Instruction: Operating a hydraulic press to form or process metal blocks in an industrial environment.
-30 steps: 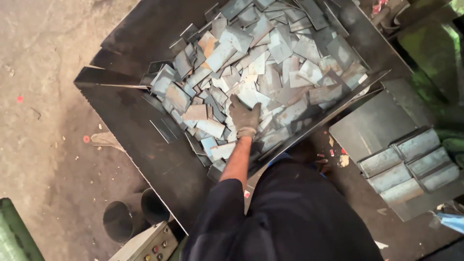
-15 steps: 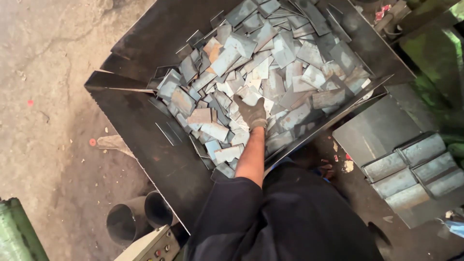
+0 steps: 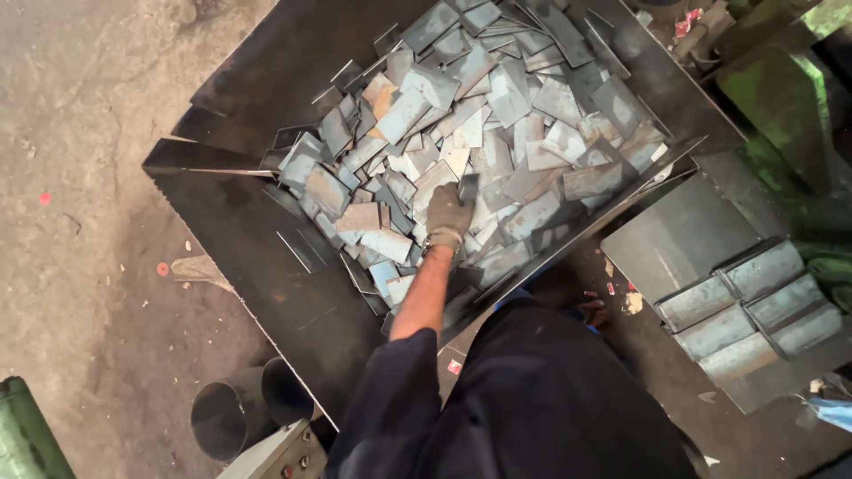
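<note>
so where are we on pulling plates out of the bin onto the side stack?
Done: a few plates lie in neat rows on the dark sheet to the right. In hand: the gloved left hand is down in the pile, gripping one dark plate. Left: most of it; the bin holds a deep, jumbled heap of plates. The right hand is out of view.

Dark metal bin (image 3: 266, 257) packed with loose steel plates (image 3: 497, 115) toward its far and right walls, bare sloped floor open along near-left edge, gloved left hand (image 3: 448, 213) down in the pile near the near-right rim, stacked plates (image 3: 745, 302) crowding outside right.
</note>
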